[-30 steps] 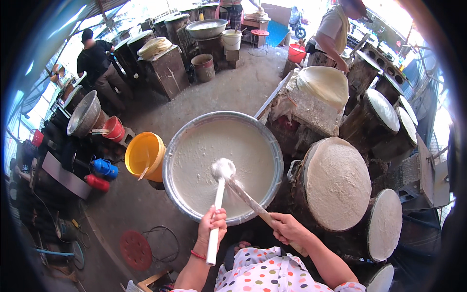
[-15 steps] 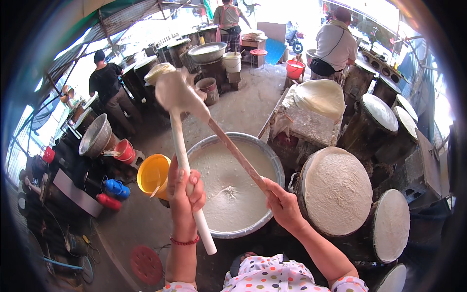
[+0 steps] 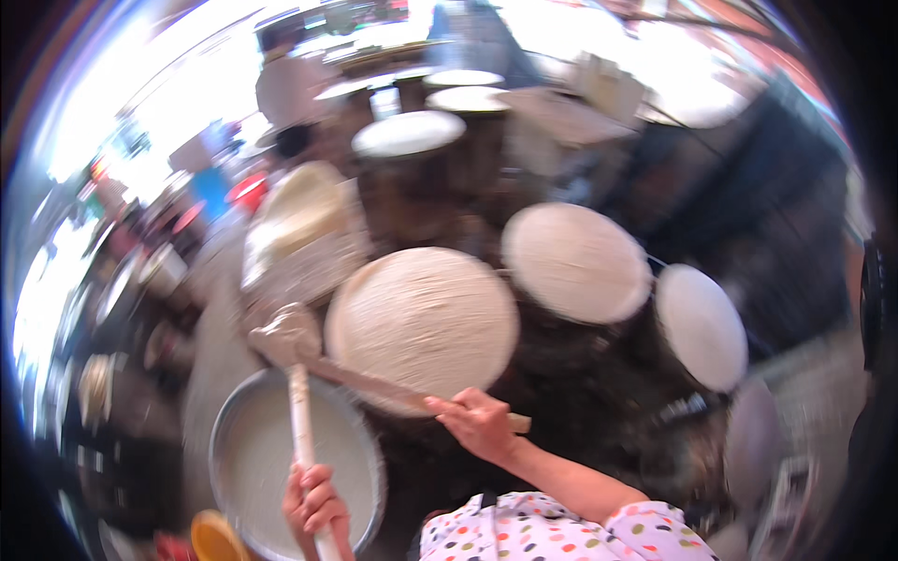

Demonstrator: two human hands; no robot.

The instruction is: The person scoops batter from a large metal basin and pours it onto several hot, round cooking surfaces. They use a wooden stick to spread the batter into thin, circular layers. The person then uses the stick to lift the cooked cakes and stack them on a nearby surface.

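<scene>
My left hand (image 3: 316, 505) is closed round a pale straight handle (image 3: 299, 416) that slants up over the basin of white batter (image 3: 243, 467) at lower left. My right hand (image 3: 475, 425) grips a flat wooden paddle (image 3: 369, 381) with curled fingers. The two tools meet at their upper ends in a batter-coated lump (image 3: 285, 332), above the basin's far rim. Just beside it sits a large round griddle (image 3: 421, 318) covered with rough, pale batter, under the paddle's shaft.
More round white tops (image 3: 572, 262) (image 3: 702, 327) on dark drums stand to the right. A stack of pale thin sheets (image 3: 299, 206) lies beyond the griddle, with a blurred co-worker (image 3: 290, 89) behind. A yellow bucket (image 3: 215, 538) is at bottom left. Motion blurs much of the scene.
The view has swung right, moving basin and bucket leftward and griddles toward the middle. Both tools rose out of the batter, then came lower toward the griddle beside the basin.
</scene>
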